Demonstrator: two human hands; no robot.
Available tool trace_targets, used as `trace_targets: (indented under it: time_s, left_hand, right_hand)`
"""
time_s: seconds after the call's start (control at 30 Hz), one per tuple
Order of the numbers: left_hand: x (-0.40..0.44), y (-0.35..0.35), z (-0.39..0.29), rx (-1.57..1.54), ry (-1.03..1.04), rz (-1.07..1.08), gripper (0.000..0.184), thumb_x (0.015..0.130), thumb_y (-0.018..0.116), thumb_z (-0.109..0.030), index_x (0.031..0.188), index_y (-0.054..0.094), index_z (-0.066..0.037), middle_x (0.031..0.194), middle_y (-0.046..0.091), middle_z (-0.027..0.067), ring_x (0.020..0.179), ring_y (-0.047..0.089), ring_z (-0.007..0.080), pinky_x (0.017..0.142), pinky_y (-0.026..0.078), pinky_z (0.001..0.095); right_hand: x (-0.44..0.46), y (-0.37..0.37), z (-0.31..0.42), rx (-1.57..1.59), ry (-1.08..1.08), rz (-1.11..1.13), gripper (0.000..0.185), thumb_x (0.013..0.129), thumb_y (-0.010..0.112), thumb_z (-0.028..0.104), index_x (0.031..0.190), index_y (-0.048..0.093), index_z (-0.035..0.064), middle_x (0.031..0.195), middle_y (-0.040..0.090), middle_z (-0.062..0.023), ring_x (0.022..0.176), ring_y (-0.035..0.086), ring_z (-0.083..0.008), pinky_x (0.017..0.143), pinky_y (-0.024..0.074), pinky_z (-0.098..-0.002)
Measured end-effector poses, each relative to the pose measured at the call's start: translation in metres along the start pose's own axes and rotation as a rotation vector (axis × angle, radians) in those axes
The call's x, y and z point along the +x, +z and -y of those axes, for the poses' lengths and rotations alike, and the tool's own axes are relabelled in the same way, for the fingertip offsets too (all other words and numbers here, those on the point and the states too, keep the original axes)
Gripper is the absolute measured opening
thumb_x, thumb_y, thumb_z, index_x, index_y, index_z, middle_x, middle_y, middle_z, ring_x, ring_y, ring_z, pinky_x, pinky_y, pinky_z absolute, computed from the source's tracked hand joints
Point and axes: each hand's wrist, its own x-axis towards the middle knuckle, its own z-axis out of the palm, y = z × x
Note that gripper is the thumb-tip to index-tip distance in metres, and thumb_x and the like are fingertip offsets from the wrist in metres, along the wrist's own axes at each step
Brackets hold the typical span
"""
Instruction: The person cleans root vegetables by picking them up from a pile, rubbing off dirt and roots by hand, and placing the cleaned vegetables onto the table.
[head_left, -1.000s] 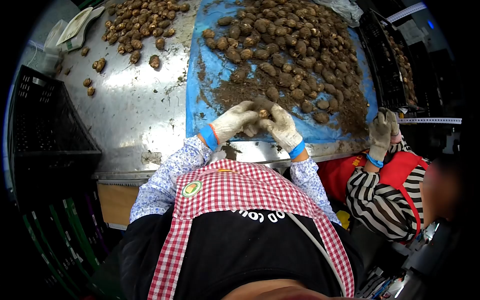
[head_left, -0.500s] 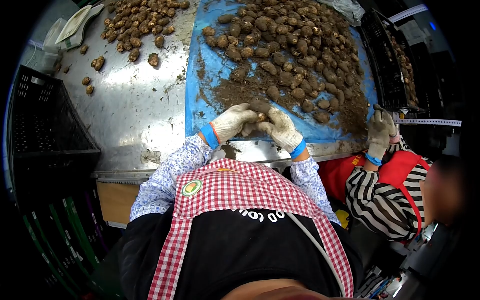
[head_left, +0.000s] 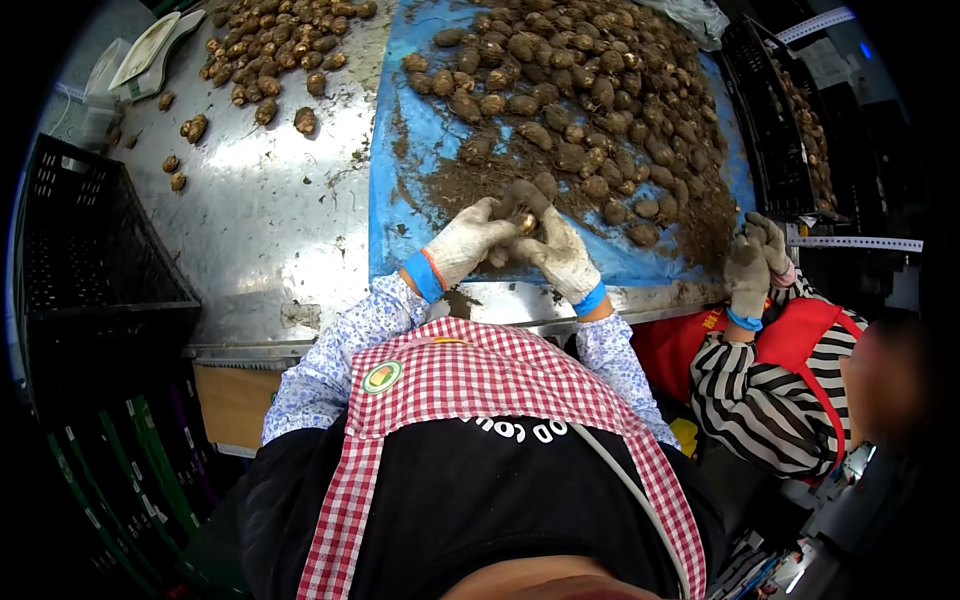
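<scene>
A: Grip status?
B: Left hand [head_left: 468,240] and right hand [head_left: 563,258], both in off-white knit gloves, soil-stained at the fingers, blue bands at the wrists. Fingers of both curled nearly closed around one small, rounded brown root tuber [head_left: 527,223], pale end showing. It's held over the near edge of the soil patch.
A: Surfaces?
B: Smooth, shiny metal table [head_left: 270,220], scuffed, debris on it. Wrinkled blue plastic sheet [head_left: 400,215] over its right part, under loose dark soil [head_left: 465,185] and a big heap of rough, hairy brown tubers [head_left: 600,90]. Cleaner-looking pile of brown and cream tubers [head_left: 275,45] far left, a few strays nearer.
A: Delta vs last frame?
B: Tuber slightly farther from the apron, pale end more exposed, right hand's fingers lifted. Co-worker's gloved hands [head_left: 750,270] shifted too, one now lower.
A: Containers?
B: Slotted black plastic crate [head_left: 100,270] at left, interior too dark to read. Black crate at the right [head_left: 755,110] holds tubers. Clear plastic tub [head_left: 97,125] at far left, contents can't tell.
</scene>
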Motion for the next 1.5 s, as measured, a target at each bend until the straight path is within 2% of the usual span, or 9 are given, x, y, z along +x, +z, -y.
trace_targets:
  time_s: [0.1,0.5,0.7,0.93,1.17,1.3,1.37,1.43,1.5]
  left_hand:
    - [-0.007,0.007,-0.016,0.132,-0.034,-0.057,0.033,0.092,0.056,-0.014,0.117,0.048,0.006,0.087,0.063,0.0099,0.066,0.061,0.0123,0.060,0.053,0.0240]
    - [-0.007,0.007,-0.014,0.149,-0.061,-0.008,0.035,0.091,0.058,-0.016,0.117,0.050,0.005,0.088,0.065,0.0085,0.070,0.064,0.0149,0.063,0.054,0.0252]
    - [-0.009,-0.007,-0.003,-0.005,-0.050,0.044,0.033,0.092,0.056,-0.014,0.118,0.051,0.005,0.084,0.063,0.0056,0.070,0.062,0.0128,0.060,0.053,0.0257]
    - [-0.013,0.003,-0.025,0.197,-0.070,0.059,0.035,0.091,0.058,-0.020,0.116,0.051,0.003,0.080,0.059,0.0035,0.066,0.058,0.0096,0.057,0.049,0.0242]
    - [-0.011,-0.003,-0.018,0.133,0.015,-0.056,0.038,0.092,0.057,-0.022,0.118,0.050,0.006,0.085,0.062,0.0053,0.065,0.058,0.0105,0.058,0.050,0.0239]
    - [-0.016,-0.004,-0.025,0.179,-0.030,0.019,0.040,0.092,0.058,-0.020,0.119,0.049,0.008,0.088,0.063,0.0089,0.067,0.061,0.0132,0.060,0.053,0.0245]
    - [-0.011,0.005,-0.026,0.244,-0.073,0.020,0.043,0.090,0.062,-0.020,0.122,0.048,0.005,0.088,0.063,0.0081,0.069,0.062,0.0130,0.058,0.052,0.0242]
    - [0.005,0.002,-0.008,0.579,0.092,-0.122,0.037,0.089,0.059,-0.018,0.118,0.050,0.002,0.084,0.062,0.0055,0.063,0.058,0.0102,0.052,0.048,0.0232]
    - [-0.001,0.005,-0.024,0.361,-0.114,-0.071,0.029,0.087,0.055,-0.015,0.110,0.053,0.002,0.075,0.060,0.0053,0.059,0.055,0.0095,0.047,0.044,0.0240]
  right_hand:
    - [0.000,0.000,-0.001,-0.290,-0.162,-0.102,0.064,0.083,0.067,0.018,0.141,0.042,0.0043,0.135,0.053,-0.0179,0.122,0.053,-0.0304,0.103,0.0426,-0.0367]
    - [0.004,-0.007,0.016,-0.563,-0.208,0.150,0.058,0.084,0.067,0.009,0.137,0.045,0.0033,0.135,0.052,-0.0164,0.123,0.052,-0.0297,0.103,0.0426,-0.0363]
    - [-0.010,-0.010,0.019,0.101,-0.037,0.037,0.064,0.080,0.070,0.009,0.138,0.045,0.0024,0.135,0.052,-0.0152,0.123,0.051,-0.0266,0.103,0.0420,-0.0328]
    - [0.006,-0.009,0.020,-0.482,-0.209,0.157,0.064,0.076,0.070,0.009,0.135,0.046,0.0020,0.132,0.052,-0.0205,0.124,0.049,-0.0346,0.105,0.0405,-0.0403]
    - [0.009,0.005,0.028,-0.200,0.115,-0.001,0.064,0.075,0.072,0.009,0.134,0.049,0.0024,0.127,0.056,-0.0186,0.115,0.058,-0.0298,0.092,0.0495,-0.0353]
    - [0.007,-0.004,0.005,-0.256,-0.235,-0.016,0.060,0.075,0.070,0.003,0.132,0.051,0.0036,0.128,0.057,-0.0185,0.114,0.058,-0.0318,0.093,0.0495,-0.0354]
    - [0.007,-0.002,0.020,-0.544,-0.200,0.046,0.060,0.075,0.069,0.001,0.133,0.051,0.0036,0.128,0.057,-0.0177,0.114,0.058,-0.0315,0.094,0.0492,-0.0353]
    - [0.015,-0.003,0.013,-0.666,-0.318,0.035,0.060,0.075,0.068,0.000,0.132,0.051,0.0035,0.126,0.058,-0.0160,0.113,0.059,-0.0301,0.094,0.0492,-0.0350]
    - [0.011,-0.005,0.024,-0.255,0.023,0.056,0.060,0.075,0.067,0.002,0.133,0.051,0.0034,0.126,0.058,-0.0162,0.114,0.058,-0.0294,0.095,0.0485,-0.0352]
